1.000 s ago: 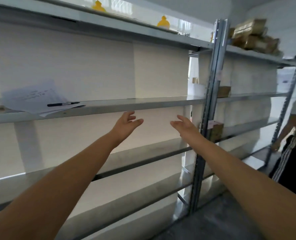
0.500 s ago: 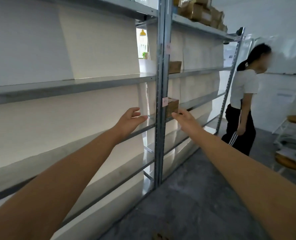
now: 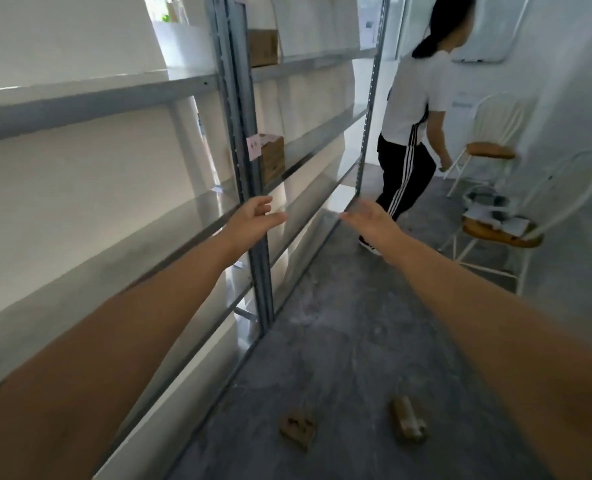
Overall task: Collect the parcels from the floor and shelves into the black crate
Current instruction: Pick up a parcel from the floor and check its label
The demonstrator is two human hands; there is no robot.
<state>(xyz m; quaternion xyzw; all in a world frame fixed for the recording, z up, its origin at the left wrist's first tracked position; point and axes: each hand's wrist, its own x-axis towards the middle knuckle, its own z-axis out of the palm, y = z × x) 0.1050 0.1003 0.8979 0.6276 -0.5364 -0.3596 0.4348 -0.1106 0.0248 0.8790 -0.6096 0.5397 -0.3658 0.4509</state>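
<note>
Grey metal shelving rack fills the left side and runs away along a white wall. A steel upright splits it into a near bay and a far bay. Grey concrete floor forms the aisle to the right, with pale scuffed patches.

Another person at the far end of the aisle, back turned, white shirt, black trousers with white side stripes, near the rack's end post.

Two white wire chairs by the right wall. Near chair has papers on its brown seat; far chair stands behind it.

Both forearms reach forward. Left grip released, fingers loose and slightly bent, holding nothing, in front of the upright; contact with it cannot be told. Right grip released, fingers straight, palm turned inward, holding nothing, out over the aisle. The two are apart.

Parcels, all brown:
- upper shelf parcel, far bay, just right of the upright
- lower shelf parcel, one shelf down, also beside the upright
- left floor parcel, on the floor near the rack's foot, bottom of frame
- right floor parcel, further into the aisle, apart from the other; both blurred

Pink label on the upright, beside the lower shelf parcel
</note>
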